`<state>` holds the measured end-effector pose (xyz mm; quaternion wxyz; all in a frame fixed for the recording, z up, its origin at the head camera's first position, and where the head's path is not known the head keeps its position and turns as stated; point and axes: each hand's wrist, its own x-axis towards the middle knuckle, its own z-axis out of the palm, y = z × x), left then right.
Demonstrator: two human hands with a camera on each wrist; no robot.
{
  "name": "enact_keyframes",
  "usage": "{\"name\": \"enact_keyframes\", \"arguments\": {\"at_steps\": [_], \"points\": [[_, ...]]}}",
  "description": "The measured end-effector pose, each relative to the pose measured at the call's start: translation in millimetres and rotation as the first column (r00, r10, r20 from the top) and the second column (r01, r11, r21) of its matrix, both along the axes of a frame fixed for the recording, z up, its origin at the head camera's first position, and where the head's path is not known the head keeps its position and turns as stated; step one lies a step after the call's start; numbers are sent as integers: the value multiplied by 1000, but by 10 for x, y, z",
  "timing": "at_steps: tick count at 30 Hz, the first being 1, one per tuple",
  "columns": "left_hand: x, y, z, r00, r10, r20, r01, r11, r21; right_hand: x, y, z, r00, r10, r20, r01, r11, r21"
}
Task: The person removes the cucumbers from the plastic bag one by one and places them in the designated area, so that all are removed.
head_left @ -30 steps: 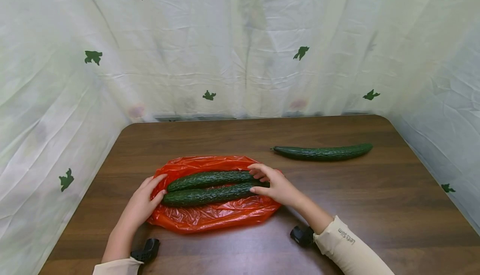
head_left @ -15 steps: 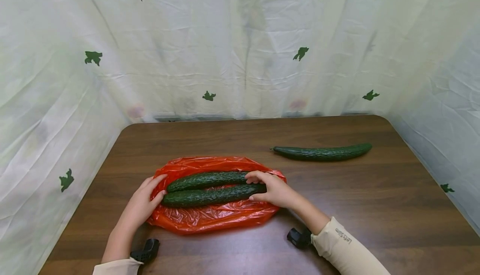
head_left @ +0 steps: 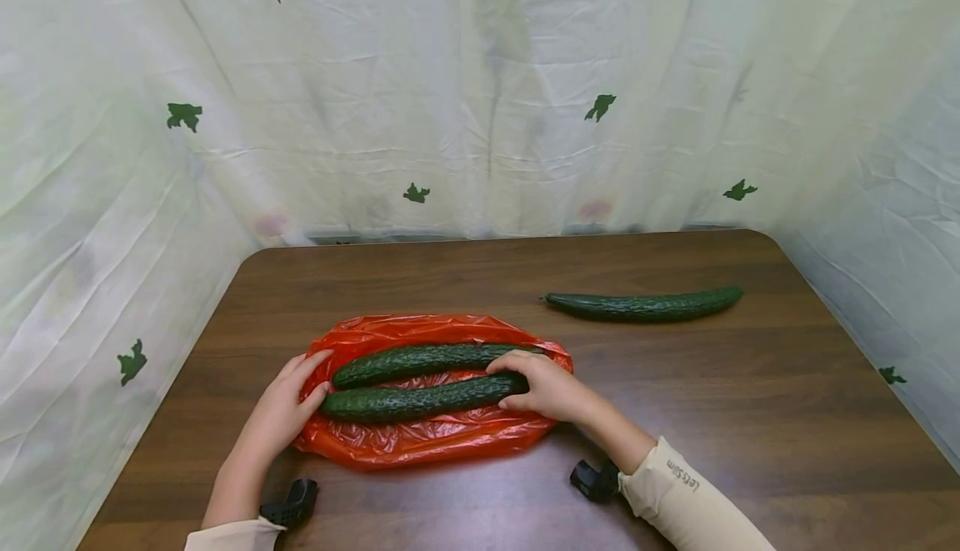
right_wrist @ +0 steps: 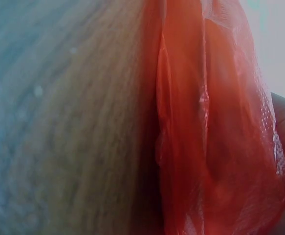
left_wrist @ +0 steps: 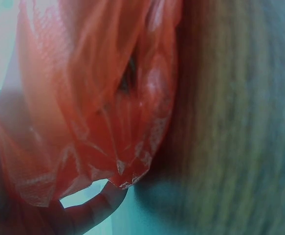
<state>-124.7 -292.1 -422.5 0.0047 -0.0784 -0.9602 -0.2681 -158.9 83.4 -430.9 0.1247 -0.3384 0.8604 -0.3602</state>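
In the head view, two dark green cucumbers lie side by side in an opened red plastic bag (head_left: pixel 420 455) on the table. My right hand (head_left: pixel 547 386) has its fingers and thumb curled round the right end of the near cucumber (head_left: pixel 412 399). Behind it lies the far cucumber (head_left: pixel 420 361), a narrow gap between the two. My left hand (head_left: pixel 281 405) holds the bag's left rim, its thumb by the near cucumber's left end. Red bag film (left_wrist: pixel 93 107) fills much of the left wrist view, a curled finger (left_wrist: pixel 100 208) below it. The right wrist view shows mostly bag film (right_wrist: pixel 215 122).
A third cucumber (head_left: pixel 645 306) lies on the brown wooden table (head_left: pixel 712 401), behind and to the right of the bag. White curtains (head_left: pixel 480 101) with green leaf-like marks hang around the back and sides. Black wrist devices (head_left: pixel 595 480) sit below both wrists.
My right hand has come down and slightly left onto the near cucumber's right end. That cucumber has shifted a little toward me and left, widening the gap. My left hand stays put.
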Motion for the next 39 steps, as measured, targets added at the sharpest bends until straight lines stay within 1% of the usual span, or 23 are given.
{"name": "enact_keyframes", "arguments": {"at_steps": [3, 6, 15, 26, 39], "points": [[3, -2, -2, 1000, -1, -4, 1, 1000, -1, -3, -6, -15, 1000, 18, -10, -17, 999, 30], [3, -1, -2, 1000, -3, -5, 3, 1000, -2, -4, -14, -32, 1000, 27, -13, -26, 999, 37], [-2, -2, -1, 1000, -2, -1, 2, 1000, 0, -5, -19, -57, 1000, 27, -14, -27, 998, -50], [0, -12, -3, 1000, -4, 1, 4, 1000, 2, -1, 3, -20, 999, 30, -25, -33, 991, -128], [-2, -12, -4, 1000, 1, 12, -1, 1000, 3, 14, 80, 59, 997, 6, -82, -20, 985, -172]]}}
